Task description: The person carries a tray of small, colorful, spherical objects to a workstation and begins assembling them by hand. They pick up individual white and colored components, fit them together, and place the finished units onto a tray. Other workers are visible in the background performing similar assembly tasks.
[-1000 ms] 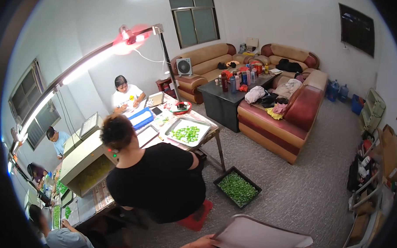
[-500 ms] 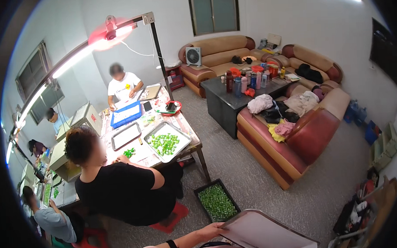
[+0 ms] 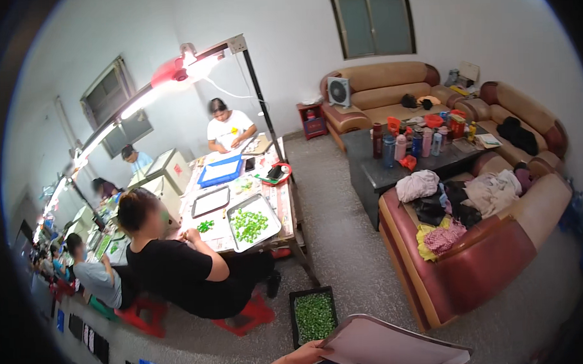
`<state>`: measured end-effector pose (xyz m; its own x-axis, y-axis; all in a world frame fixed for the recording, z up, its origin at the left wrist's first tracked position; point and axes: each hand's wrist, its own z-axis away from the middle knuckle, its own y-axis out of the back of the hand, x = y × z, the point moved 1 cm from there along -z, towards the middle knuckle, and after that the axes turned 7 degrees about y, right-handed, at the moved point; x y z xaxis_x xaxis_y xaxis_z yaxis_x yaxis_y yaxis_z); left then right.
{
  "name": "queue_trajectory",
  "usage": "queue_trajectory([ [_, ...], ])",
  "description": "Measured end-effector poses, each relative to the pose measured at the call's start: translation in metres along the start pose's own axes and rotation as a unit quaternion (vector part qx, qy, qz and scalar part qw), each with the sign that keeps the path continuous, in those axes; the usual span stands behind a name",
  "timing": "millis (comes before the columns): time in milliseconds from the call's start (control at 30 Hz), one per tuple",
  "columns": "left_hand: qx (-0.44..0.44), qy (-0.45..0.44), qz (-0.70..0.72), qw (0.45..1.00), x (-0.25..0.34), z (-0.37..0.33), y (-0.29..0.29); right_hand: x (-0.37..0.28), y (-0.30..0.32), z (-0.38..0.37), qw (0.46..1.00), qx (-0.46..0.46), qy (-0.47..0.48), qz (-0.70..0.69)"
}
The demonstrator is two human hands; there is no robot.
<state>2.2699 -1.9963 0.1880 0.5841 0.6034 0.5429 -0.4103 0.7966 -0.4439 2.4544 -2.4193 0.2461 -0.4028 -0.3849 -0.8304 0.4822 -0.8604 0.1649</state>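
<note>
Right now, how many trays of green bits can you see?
2 clear ones: a metal tray on the table, and a dark tray on the floor by the left hand. More may sit on far benches, too small to tell.

One hand [image 3: 307, 358] enters at six o'clock, forearm level, fingers pointing toward three o'clock, curled in a grip.
</note>
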Motion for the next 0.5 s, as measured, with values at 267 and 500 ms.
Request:
queue_trajectory([
  [267, 0.152, -0.109, 0.134, 0.973, 0.034, -0.006, -0.032, -0.114, -0.022, -0.139, 0.961, -0.104, 0.258, 0.001],
  [500, 0.152, -0.152, 0.237, 0.947, 0.122, -0.075, -0.015, -0.23, -0.063, -0.256, 0.968, -0.172, 0.178, 0.047],
])
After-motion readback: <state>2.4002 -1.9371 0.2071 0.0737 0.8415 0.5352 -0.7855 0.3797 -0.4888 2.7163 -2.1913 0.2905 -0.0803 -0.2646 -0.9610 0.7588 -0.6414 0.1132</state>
